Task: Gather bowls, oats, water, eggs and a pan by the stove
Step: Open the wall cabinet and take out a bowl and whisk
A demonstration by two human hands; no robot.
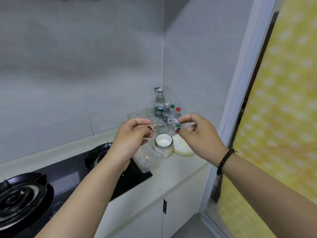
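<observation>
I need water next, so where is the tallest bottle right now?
In the head view the tallest bottle stands in the wall corner at the counter's back, right of the stove, just left of three smaller bottles.

I'm looking at a home kitchen: gas stove [25, 194] set in the tabletop [180, 170], tiled walls [68, 66], cupboard doors [178, 208] beneath.

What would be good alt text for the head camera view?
Two hands, left hand and right hand, are raised over a pale counter beside a black gas stove. Below them stands a white jar; bottles fill the tiled corner.
</observation>
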